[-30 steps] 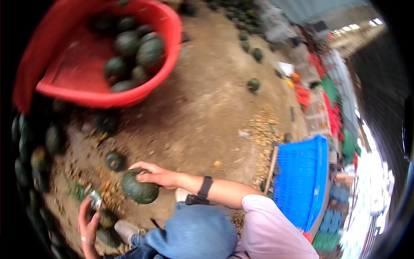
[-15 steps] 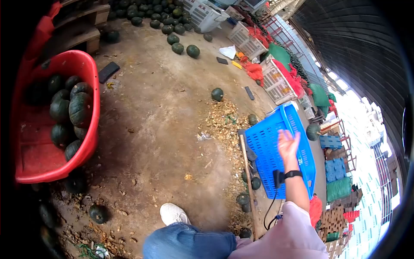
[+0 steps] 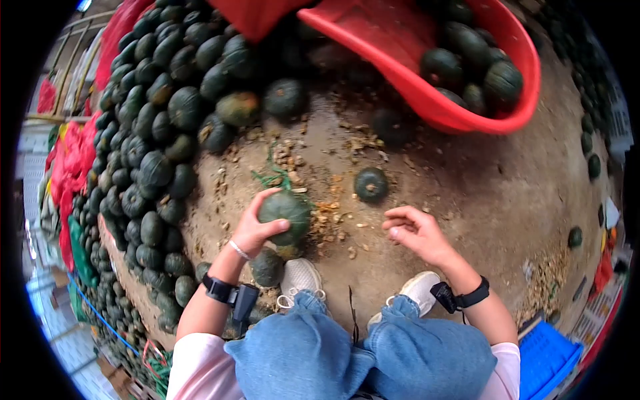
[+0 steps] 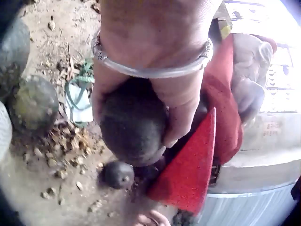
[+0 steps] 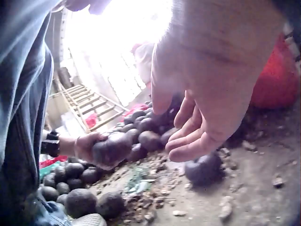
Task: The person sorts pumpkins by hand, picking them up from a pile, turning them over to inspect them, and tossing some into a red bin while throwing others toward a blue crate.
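Observation:
My left hand [image 3: 251, 232] grips a dark green pumpkin [image 3: 288, 212] low in front of my left knee, thumb on one side and fingers round the other. From the left wrist, the same pumpkin [image 4: 134, 129] shows beneath the palm. My right hand [image 3: 421, 235] hangs empty over the floor, its fingers loosely bent, as the right wrist view also shows. Between and beyond the hands, a smaller pumpkin [image 3: 371, 185] lies on the ground. Another pumpkin [image 3: 267, 268] rests beside my left shoe, under the held one.
A large heap of pumpkins [image 3: 155, 170] spreads along the left. Ahead to the right, a red tub [image 3: 467, 122] holds several pumpkins. Part of a blue crate [image 3: 550, 357] shows at lower right. Dry scraps [image 3: 330, 220] and green netting [image 3: 273, 175] litter the floor.
A second ago my right hand held a pumpkin; half a second ago it was empty over the blue crate. It has swung back left, the view has turned left, and my left hand holds a pumpkin.

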Tool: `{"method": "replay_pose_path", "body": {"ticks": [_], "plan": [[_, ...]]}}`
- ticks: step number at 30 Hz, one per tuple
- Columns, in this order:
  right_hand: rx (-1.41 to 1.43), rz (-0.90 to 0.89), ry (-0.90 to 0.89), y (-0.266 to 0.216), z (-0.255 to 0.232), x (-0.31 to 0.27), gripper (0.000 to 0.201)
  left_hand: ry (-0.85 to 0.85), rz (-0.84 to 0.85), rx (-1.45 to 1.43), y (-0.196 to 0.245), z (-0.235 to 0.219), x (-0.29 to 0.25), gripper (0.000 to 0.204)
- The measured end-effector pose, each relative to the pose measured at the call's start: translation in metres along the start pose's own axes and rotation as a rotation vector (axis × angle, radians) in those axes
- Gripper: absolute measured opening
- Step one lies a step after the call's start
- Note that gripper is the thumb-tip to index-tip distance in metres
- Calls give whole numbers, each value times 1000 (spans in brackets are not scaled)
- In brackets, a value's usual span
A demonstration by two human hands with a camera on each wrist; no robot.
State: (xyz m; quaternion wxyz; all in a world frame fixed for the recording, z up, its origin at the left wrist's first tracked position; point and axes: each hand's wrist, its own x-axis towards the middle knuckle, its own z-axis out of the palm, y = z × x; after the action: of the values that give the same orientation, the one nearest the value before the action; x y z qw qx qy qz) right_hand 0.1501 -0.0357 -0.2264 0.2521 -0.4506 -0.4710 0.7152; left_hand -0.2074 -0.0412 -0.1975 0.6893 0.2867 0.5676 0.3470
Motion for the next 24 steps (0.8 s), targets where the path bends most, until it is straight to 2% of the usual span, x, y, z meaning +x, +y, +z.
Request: {"method": "replay_pose_path", "body": {"ticks": [2,3,4,6,7,8,10,12,14,16,17,20,21,22,23,24], "plan": [[-8,17,-145,-13,27,21,37,-110,5,-159,5,16,-1,70],[124,125,-202,-25,39,27,46,-165,-21,-243,8,21,-1,79],[149,147,-217,-30,49,33,60,-218,-47,-265,10,28,-1,81],[364,43,-209,-27,66,44,71,-327,-104,-311,13,38,-3,85],[410,76,-179,-24,67,43,72,-412,-193,-258,15,38,-5,86],[455,108,-149,-21,67,43,73,-462,-162,-101,13,38,-3,82],[490,171,-78,-10,65,33,72,-385,-40,339,2,17,-2,79],[466,223,-5,8,54,16,67,-168,98,823,-14,-13,-4,74],[474,240,107,22,48,1,63,-94,154,1236,-35,-45,-15,77],[509,294,203,30,40,-15,65,-32,-113,1396,-50,-57,-43,82],[441,340,227,36,32,-23,65,35,-218,1317,-60,-57,-55,88],[364,484,316,47,-9,-57,62,295,-7,1184,-108,-57,-86,97],[343,563,397,43,-32,-72,58,354,14,1119,-122,-57,-90,100],[266,523,403,20,-60,-80,52,407,2,1059,-125,-50,-93,102],[26,448,515,28,-131,-103,44,448,16,1015,-130,-48,-92,103],[121,210,858,-18,-165,-111,36,482,28,976,-133,-47,-92,103]]}}
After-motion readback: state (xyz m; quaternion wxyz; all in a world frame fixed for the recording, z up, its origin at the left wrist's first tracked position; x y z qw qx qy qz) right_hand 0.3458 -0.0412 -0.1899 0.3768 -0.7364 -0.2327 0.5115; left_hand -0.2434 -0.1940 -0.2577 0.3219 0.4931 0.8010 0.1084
